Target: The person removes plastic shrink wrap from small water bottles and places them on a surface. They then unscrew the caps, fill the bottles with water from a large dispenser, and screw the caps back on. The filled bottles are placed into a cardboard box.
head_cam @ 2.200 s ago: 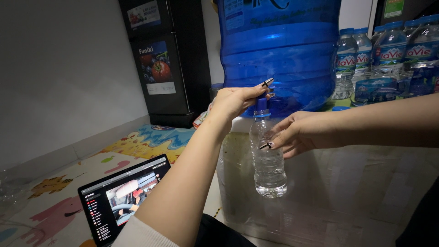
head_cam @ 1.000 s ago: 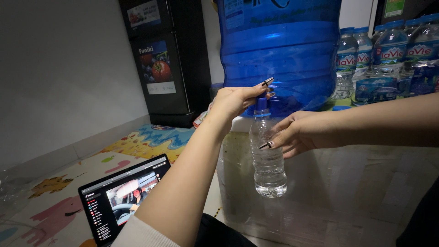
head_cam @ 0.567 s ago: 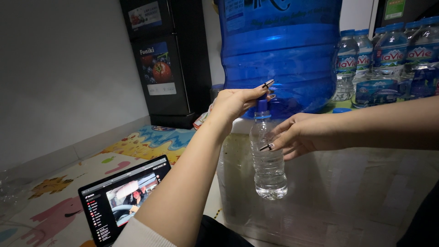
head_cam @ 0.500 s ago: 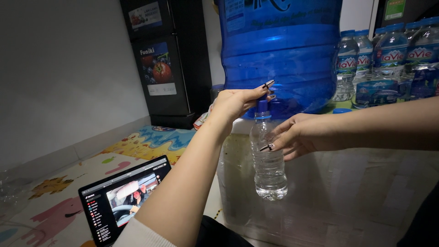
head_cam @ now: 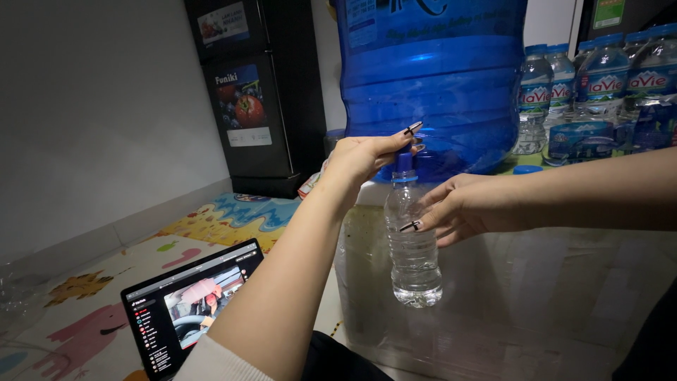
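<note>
The left hand is pinched on the tap at the base of the big blue jug, and the right hand is wrapped around a small clear bottle, held upright with its mouth just under the tap and only a little water at its bottom. To do this well, the bottle's narrow neck should sit squarely beneath the tap and stay vertical, with a firm grip as its weight grows. A laptop lies open on the floor mat just below, so any splash matters.
</note>
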